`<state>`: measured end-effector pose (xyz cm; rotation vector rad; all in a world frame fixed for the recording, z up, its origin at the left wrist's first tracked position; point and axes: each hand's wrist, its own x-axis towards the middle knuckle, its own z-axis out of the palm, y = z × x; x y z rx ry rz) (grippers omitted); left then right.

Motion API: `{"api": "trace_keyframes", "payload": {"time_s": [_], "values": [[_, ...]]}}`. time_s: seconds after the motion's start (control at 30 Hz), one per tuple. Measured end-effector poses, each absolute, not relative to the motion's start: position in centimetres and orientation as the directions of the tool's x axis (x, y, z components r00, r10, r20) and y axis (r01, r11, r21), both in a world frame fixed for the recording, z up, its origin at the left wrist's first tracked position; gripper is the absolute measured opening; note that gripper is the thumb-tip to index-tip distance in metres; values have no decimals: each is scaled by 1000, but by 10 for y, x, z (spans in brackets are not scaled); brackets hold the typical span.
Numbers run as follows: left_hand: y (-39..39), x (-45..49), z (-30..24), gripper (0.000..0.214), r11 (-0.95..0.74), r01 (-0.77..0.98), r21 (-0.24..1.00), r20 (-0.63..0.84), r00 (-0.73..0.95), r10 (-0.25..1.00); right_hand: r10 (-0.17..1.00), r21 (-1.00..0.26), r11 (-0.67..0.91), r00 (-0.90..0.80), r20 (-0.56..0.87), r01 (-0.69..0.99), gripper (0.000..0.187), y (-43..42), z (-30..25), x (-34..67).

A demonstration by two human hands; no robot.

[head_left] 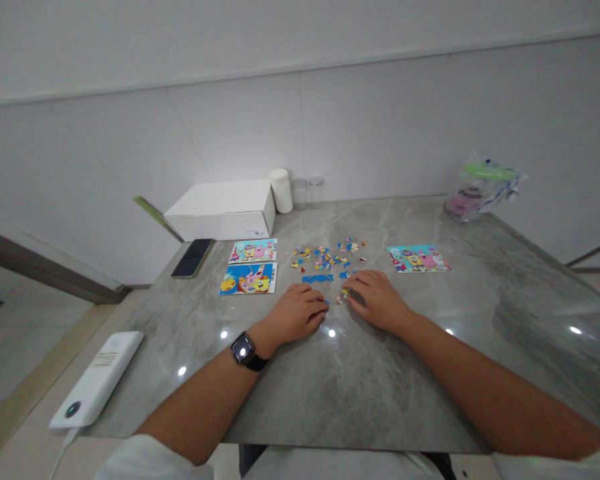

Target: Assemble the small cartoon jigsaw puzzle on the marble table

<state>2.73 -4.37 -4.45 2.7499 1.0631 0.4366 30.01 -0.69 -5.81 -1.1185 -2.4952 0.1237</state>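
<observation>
Just beyond my fingers point(314, 308) lie loose puzzle pieces point(325, 259); left hand point(297, 313) and right hand point(379, 298) rest curled, grip unclear; I'd slide pieces flat, gently.

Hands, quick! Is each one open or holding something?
Left hand: curled, palm down on the table; hold cannot be told.
Right hand: palm down, touching puzzle pieces; grip cannot be told.

Bright, even overhead light. Small white glints dot the table point(330, 387) toward its near edge; a broad dark reflection sits at its right side. Faint shadow under the left hand point(297, 313) and right hand point(375, 300). Wall lines behind the table bow; far-edge items look soft.
</observation>
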Motion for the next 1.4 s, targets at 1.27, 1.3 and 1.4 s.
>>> {"api": "trace_keyframes", "payload": {"time_s": [1.27,1.3,1.4], "values": [[-44,31,-47,28,-734,622,272,250,691,678,729,-256,683,-614,302,684,25,-7,-57,302],[-44,31,-48,28,-735,623,267,251,692,677,731,-255,680,-610,306,687,23,-7,-58,300],[-44,31,-49,29,-741,623,250,253,697,671,738,-256,672,-600,310,695,22,-7,-61,296]]}}
